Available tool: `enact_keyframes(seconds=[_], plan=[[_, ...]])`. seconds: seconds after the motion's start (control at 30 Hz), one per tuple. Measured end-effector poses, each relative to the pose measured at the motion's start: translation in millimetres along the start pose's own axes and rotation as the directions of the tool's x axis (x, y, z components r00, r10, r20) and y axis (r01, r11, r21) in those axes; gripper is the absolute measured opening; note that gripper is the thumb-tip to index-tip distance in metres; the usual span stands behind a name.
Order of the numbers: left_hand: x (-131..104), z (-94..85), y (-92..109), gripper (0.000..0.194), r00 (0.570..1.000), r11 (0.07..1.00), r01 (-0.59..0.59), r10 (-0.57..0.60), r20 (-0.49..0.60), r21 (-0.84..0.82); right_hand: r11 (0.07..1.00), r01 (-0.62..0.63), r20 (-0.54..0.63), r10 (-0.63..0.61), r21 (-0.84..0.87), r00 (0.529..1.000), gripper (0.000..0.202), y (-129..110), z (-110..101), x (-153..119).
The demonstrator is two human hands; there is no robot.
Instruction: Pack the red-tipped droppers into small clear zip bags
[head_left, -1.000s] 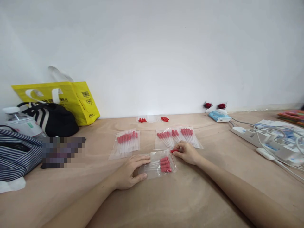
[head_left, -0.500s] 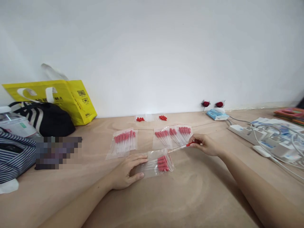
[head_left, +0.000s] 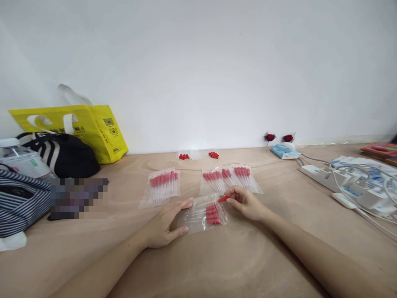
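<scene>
A clear zip bag [head_left: 192, 223] lies flat in front of me, with several red-bulbed droppers [head_left: 212, 213] inside, bulbs to the right. My left hand [head_left: 163, 223] rests at its left end, thumb and fingers spread apart, fingertips touching the plastic. My right hand [head_left: 246, 203] pinches another dropper [head_left: 223, 199] by its red bulb at the bag's right end. Its clear stem reaches left into the bag. Behind are more bags of red-bulbed droppers, one bag [head_left: 144, 201] at the left and others [head_left: 204, 189] at the right.
Small red pieces [head_left: 184, 157] lie in clear bags by the wall. At the left stand a yellow tote [head_left: 105, 132], a black bag [head_left: 74, 153] and a striped bag [head_left: 23, 203]. To the right are a blue tissue pack [head_left: 285, 151], two dark red roses [head_left: 270, 137] and a power strip [head_left: 319, 176] with cables.
My right hand has moved left with the dropper, and its stem has slid into the bag, leaving the bulb at the opening. My left hand has stayed nearly still.
</scene>
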State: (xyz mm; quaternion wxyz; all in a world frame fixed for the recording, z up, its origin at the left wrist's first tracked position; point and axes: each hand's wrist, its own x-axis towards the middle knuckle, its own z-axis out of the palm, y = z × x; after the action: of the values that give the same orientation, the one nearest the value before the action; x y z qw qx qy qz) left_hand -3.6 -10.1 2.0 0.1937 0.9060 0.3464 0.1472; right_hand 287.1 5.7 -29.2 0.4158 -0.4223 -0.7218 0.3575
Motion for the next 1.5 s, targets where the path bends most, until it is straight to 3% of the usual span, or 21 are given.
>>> enact_keyframes(seconds=[0.13, 0.37, 0.53, 0.67, 0.8, 0.9, 1.03, 1.1, 1.2, 1.27, 1.37, 1.43, 1.5], plan=[[0, -0.1, 0, 0.064, 1.000, 1.000, -0.008, 0.008, -0.007, -0.007, 0.975, -0.118, 0.004, 0.119, 0.191, 0.993, 0.024, -2, 20, 6], [0, 0.5, 0, 0.065, 1.000, 1.000, -0.014, 0.014, -0.004, 0.006, 0.947, -0.220, 0.009, 0.225, 0.234, 0.974, 0.026, -3, 31, 17], [0, 0.5, 1, 0.064, 1.000, 1.000, -0.009, 0.009, -0.007, -0.007, 0.939, -0.298, 0.019, 0.299, 0.172, 0.954, 0.024, -2, 34, 19], [0, 1.0, -1, 0.065, 1.000, 1.000, -0.012, 0.012, -0.007, -0.011, 0.971, -0.239, -0.052, 0.240, 0.021, 0.969, 0.016, -6, 37, 17], [1, 2.0, -5, 0.063, 0.999, 0.999, -0.045, 0.045, -0.016, -0.001, 0.967, -0.131, -0.131, 0.103, -0.218, 0.986, 0.022, -8, 36, 16], [1, 1.3, -4, 0.057, 0.999, 0.999, -0.051, 0.051, -0.011, 0.003, 0.942, -0.027, -0.081, 0.000, -0.336, 0.997, 0.023, -6, 27, 16], [0, 1.0, 4, 0.043, 0.995, 0.996, -0.087, 0.087, 0.057, -0.007, 0.946, 0.123, 0.092, -0.100, -0.301, 0.991, 0.018, -3, 16, 17], [0, 1.4, 6, 0.041, 0.990, 0.994, -0.108, 0.107, 0.092, 0.006, 0.966, 0.111, 0.124, -0.084, -0.235, 0.989, 0.017, 0, 13, 16], [5, 0.6, 2, 0.040, 0.987, 0.985, -0.126, 0.113, 0.110, 0.119, 0.988, 0.038, 0.072, -0.028, -0.149, 0.997, 0.013, 3, 13, 12], [14, -0.9, -6, 0.038, 0.993, 0.963, -0.111, 0.100, 0.056, 0.246, 0.994, 0.001, 0.015, 0.001, -0.109, 1.000, 0.013, 4, 16, 10], [30, -0.9, -15, 0.034, 0.979, 0.922, 0.013, 0.066, -0.191, 0.386, 0.994, -0.058, -0.152, 0.044, -0.091, 0.987, 0.014, 2, 25, 8], [38, 3.3, -15, 0.030, 0.930, 0.926, 0.115, 0.026, -0.366, 0.359, 0.984, -0.127, -0.294, 0.085, -0.127, 0.952, 0.013, -2, 33, 8], [40, 10.6, -8, 0.028, 0.905, 0.953, 0.159, -0.037, -0.425, 0.257, 0.959, -0.214, -0.376, 0.132, -0.185, 0.917, 0.013, -7, 40, 9]])
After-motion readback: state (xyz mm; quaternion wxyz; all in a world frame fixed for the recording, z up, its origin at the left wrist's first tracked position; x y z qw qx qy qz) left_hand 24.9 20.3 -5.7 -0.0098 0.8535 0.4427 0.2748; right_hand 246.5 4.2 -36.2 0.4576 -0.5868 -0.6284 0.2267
